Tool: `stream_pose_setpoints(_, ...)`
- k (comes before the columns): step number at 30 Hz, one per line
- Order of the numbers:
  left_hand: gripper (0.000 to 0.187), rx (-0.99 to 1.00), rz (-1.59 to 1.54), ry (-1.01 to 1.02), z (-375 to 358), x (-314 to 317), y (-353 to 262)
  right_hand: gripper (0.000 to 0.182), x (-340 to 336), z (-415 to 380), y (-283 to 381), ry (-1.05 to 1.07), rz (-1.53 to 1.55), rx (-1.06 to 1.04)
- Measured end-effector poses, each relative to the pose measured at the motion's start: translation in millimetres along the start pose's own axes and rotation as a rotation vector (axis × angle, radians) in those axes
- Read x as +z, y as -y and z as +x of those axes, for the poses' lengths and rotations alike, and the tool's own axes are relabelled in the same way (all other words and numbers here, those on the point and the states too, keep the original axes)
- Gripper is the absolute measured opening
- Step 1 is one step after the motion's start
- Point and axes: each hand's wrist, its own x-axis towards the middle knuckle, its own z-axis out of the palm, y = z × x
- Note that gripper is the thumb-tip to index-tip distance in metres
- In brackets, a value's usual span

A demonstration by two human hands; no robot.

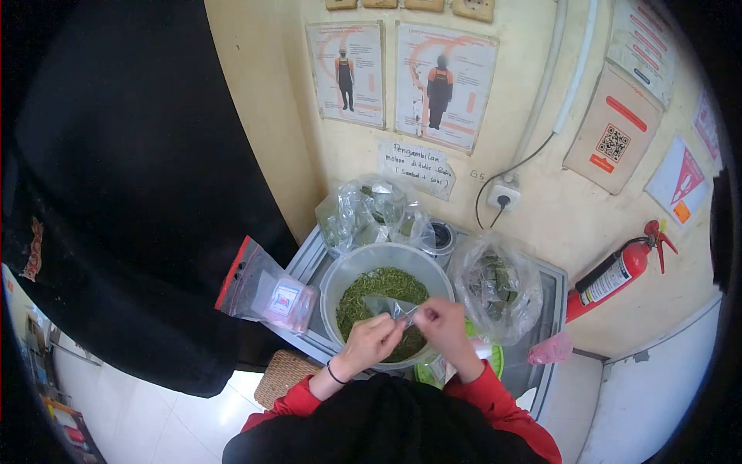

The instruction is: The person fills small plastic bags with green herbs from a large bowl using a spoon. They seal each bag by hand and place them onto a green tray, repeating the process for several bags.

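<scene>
My left hand [372, 340] and my right hand [442, 325] meet over a large translucent tub [332, 282]. Chopped green herbs [386, 282] lie in the tub. Between my hands is a small clear plastic bag [390, 307], its edge pinched by the fingers of both. Whether anything is inside the bag I cannot make out. A green-rimmed container [498, 362] sits partly hidden under my right forearm.
A clear bag with greens [371, 205] stands behind the tub, and another plastic bag [498, 290] is to its right. A red-edged zip bag [267, 290] lies left. A pink cup [550, 348] is by the table's right edge. A fire extinguisher [614, 274] hangs at right.
</scene>
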Motion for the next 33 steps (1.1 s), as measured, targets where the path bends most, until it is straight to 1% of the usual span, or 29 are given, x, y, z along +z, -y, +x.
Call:
stream_pose_setpoints(2, 0.021, -0.066, -0.017, -0.031, -1, 7, 9, 0.012, -6, 5, -2, 0.003, 0.066, 0.078)
stream_pose_setpoints(5, 0.022, -0.124, -0.073, -0.114, 3, 4, 9, 0.015, 4, 10, 10, 0.028, -0.002, -0.001)
stream_pose_setpoints(6, 0.022, -0.138, -0.098, -0.151, 4, 2, 9, 0.016, 5, 10, 9, 0.052, 0.021, 0.036)
stream_pose_setpoints(7, 0.016, -0.188, -0.034, -0.126, -3, 1, 16, 0.017, 8, 11, 6, 0.077, 0.044, 0.073)
stream_pose_setpoints(8, 0.018, -0.132, -0.022, -0.194, -3, 1, 18, 0.018, 11, 12, 3, 0.104, 0.069, 0.109)
stream_pose_setpoints(9, 0.021, -0.076, -0.008, -0.261, 2, -1, 17, 0.017, 14, 15, -1, 0.097, 0.118, 0.146)
stream_pose_setpoints(10, 0.025, -0.02, 0.006, -0.327, 6, -4, 16, 0.017, 17, 19, -1, 0.141, 0.239, 0.17)
stream_pose_setpoints(11, 0.045, 0.018, 0.016, -0.24, 6, -12, 17, 0.016, 19, 24, -1, 0.182, 0.361, 0.196)
stream_pose_setpoints(12, 0.047, 0.003, 0.092, -0.185, 11, -21, 13, 0.016, 22, 29, 1, 0.222, 0.482, 0.222)
stream_pose_setpoints(14, 0.051, -0.028, 0.241, -0.071, 17, -37, 6, 0.015, 29, 36, 8, 0.305, 0.588, 0.306)
stream_pose_setpoints(15, 0.057, 0.001, 0.272, -0.035, 8, -39, 21, 0.016, 31, 40, 14, 0.349, 0.64, 0.349)
stream_pose_setpoints(16, 0.056, -0.107, 0.148, -0.155, 0, -42, 35, 0.02, 31, 46, 20, 0.393, 0.692, 0.388)
stream_pose_setpoints(17, 0.055, -0.216, 0.025, -0.276, -9, -44, 46, 0.033, 25, 54, 25, 0.454, 0.484, 0.466)
stream_pose_setpoints(18, 0.054, -0.322, -0.099, -0.397, -15, -46, 54, 0.033, 28, 56, 21, 0.62, 0.332, 0.54)
stream_pose_setpoints(20, 0.052, -0.373, -0.4, -0.556, -15, -51, 61, 0.033, 42, 55, 4, 0.944, 0.012, 0.679)
stream_pose_setpoints(21, 0.052, -0.395, -0.554, -0.636, -15, -52, 64, 0.029, 51, 50, -11, 1.063, -0.109, 0.543)
stream_pose_setpoints(23, 0.052, -0.383, -0.635, -0.606, -18, -52, 67, 0.028, 64, 41, -36, 1.279, -0.357, 0.249)
stream_pose_setpoints(25, 0.053, -0.389, -0.701, -0.607, -20, -50, 67, 0.023, 59, 50, -29, 1.345, -0.445, 0.269)
stream_pose_setpoints(26, 0.055, -0.4, -0.725, -0.617, -19, -47, 65, 0.026, 52, 56, -20, 1.378, -0.486, 0.28)
stream_pose_setpoints(27, 0.056, -0.408, -0.749, -0.625, -19, -44, 64, 0.018, 40, 66, 4, 1.295, -0.489, 0.15)
stream_pose_setpoints(30, 0.058, -0.411, -0.715, -0.585, -18, -37, 64, 0.02, 61, 53, -22, 0.765, -0.556, -0.218)
stream_pose_setpoints(33, 0.057, -0.41, -0.735, -0.553, -18, -35, 63, 0.028, 73, 53, -26, 0.867, -0.713, -0.144)
